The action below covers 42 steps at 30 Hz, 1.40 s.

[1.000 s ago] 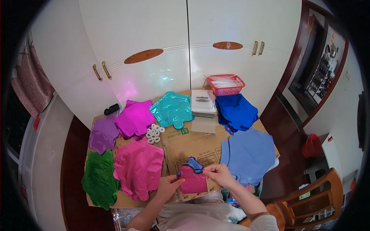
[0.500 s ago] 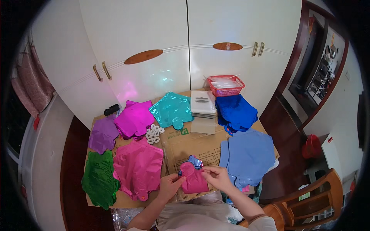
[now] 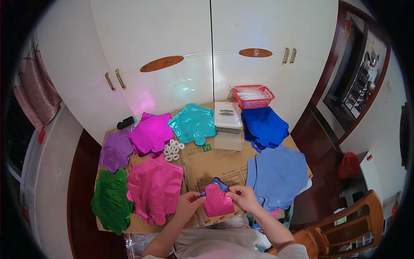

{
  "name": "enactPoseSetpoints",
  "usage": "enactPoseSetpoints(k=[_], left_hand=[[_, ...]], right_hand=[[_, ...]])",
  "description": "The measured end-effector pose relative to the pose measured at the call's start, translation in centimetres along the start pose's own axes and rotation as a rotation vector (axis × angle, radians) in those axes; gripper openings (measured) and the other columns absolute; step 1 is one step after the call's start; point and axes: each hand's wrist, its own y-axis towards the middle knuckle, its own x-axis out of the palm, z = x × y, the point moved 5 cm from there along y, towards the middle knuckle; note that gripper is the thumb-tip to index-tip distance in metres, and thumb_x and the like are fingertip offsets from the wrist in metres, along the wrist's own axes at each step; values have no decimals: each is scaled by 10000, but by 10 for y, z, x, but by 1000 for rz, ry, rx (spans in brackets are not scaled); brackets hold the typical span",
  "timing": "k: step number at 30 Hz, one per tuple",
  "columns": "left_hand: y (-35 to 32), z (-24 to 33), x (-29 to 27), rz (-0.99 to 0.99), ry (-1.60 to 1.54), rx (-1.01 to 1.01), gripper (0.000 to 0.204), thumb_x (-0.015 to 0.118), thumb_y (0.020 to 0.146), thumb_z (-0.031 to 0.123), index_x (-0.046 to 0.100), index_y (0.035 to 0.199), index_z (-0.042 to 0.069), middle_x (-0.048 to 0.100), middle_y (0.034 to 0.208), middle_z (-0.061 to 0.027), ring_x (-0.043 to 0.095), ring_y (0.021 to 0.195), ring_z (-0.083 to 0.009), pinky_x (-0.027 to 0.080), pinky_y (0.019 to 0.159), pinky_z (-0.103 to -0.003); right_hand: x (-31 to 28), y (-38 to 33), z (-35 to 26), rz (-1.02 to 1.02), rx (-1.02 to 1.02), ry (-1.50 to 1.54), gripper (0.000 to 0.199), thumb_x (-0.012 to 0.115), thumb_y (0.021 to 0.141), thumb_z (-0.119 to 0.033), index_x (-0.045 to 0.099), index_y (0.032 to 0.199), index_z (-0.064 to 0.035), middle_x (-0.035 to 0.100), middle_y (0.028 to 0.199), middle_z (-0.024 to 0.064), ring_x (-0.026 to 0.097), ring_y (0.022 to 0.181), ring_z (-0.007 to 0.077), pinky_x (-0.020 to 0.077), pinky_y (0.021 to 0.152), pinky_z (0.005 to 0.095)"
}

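Both hands now pinch the folded pink foil piece (image 3: 217, 200) at its upper edge, low centre on the cardboard sheet (image 3: 215, 162); left hand (image 3: 188, 205) grips its left side, right hand (image 3: 242, 197) its right; a dark blue foil piece (image 3: 219, 184) peeks out behind it. Versus a second ago: the stack is squarer and tighter, blue mostly covered, hands closer together; folding looks near done. Pink foil stack (image 3: 155, 187) and light blue stack (image 3: 278, 175) unchanged.

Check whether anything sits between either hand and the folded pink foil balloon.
Nothing visible does. The left hand and the right hand each already pinch an upper edge of the folded pink foil balloon, with a small blue foil piece showing just behind its top. It is held over the cardboard sheet.
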Motion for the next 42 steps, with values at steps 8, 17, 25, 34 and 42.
enactPoseSetpoints(k=[8,17,25,34,42], left_hand=[[21,-2,-5,-93,288,-6,121,670,795,104,664,860,2,647,711,2,575,644,-53,459,577,-208],[59,-10,2,-157,725,239,229,728,709,190,664,852,24,652,699,-51,608,614,-102,486,595,-246],[54,-3,10,-149,842,272,221,686,727,250,664,795,41,657,733,-101,645,695,-254,501,638,-352],[20,6,33,-243,1228,920,65,567,703,104,585,740,53,527,743,-77,534,788,-229,481,656,-314],[4,9,55,-384,1479,1033,129,553,647,114,581,744,34,506,749,-58,501,772,-201,473,631,-245]], right_hand=[[-10,21,9,-7,-28,-215,87,670,811,-66,663,869,-2,632,725,0,539,629,42,436,554,195],[-16,70,34,-195,-112,-333,46,639,810,-19,630,853,-6,565,654,-23,512,566,63,427,501,226],[-13,65,15,-103,-252,-581,107,644,745,-35,600,840,-10,584,747,94,575,680,236,456,612,334],[-5,51,6,-36,-504,-833,184,585,681,1,533,852,-45,549,830,135,547,851,329,459,732,394],[21,22,-35,41,-763,-1062,330,529,742,-78,556,1070,-42,573,1115,105,521,1083,266,422,924,361]])
